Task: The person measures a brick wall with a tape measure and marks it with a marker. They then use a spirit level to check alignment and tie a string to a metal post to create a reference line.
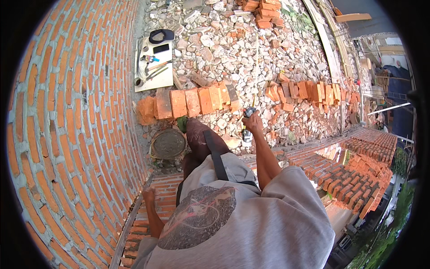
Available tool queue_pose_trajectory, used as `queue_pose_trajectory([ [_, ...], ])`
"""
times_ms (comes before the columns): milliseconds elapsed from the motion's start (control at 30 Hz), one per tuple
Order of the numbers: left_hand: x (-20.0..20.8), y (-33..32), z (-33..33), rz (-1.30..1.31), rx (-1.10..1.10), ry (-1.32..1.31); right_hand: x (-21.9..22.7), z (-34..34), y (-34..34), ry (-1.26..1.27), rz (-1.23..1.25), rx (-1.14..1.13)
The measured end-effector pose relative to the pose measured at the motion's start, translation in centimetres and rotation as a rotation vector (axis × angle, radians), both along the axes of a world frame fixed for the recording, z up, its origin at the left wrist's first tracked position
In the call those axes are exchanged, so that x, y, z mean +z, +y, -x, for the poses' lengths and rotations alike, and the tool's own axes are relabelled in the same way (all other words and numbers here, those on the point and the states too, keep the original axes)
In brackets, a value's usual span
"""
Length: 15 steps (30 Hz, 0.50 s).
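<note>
My right hand (254,123) is closed around a tape measure (250,111) over the rubble. A pale, narrow blade (256,76) runs away from it across the stones. Just below that hand is a small black, white and yellow object (247,136) whose kind I cannot make out. My left hand (148,195) is low at my left side, near a long wooden strip (134,210) along the brick wall. Its fingers are too small and partly hidden to read. A row of orange bricks (192,102) stands in front of my legs.
A tall brick wall (67,134) rises at left. A round container of grey mortar (169,144) sits beside my leg. A pale board (162,80) carries a phone, a cap and small tools. More bricks (309,91) lie at right. Broken stones (215,49) cover the ground.
</note>
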<state>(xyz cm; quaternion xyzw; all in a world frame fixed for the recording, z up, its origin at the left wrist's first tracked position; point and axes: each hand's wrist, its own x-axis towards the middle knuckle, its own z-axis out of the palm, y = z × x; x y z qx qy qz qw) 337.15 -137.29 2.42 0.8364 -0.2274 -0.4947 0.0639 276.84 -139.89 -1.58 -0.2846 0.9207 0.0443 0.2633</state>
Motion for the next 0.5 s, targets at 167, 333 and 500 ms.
queue_pose_trajectory([
  [167,-0.3,-4.7,2.9,0.019,-0.151,0.111,-5.3,5.9,18.9,0.061,-0.183,-0.063],
  [333,0.0,-8.4,8.7,0.096,-0.243,0.121,-11.8,3.3,31.5,0.275,-0.260,0.144],
  [500,-3.7,-14.7,17.9,-0.206,-0.011,0.277,-7.6,9.4,34.2,-0.217,-0.196,-0.795],
])
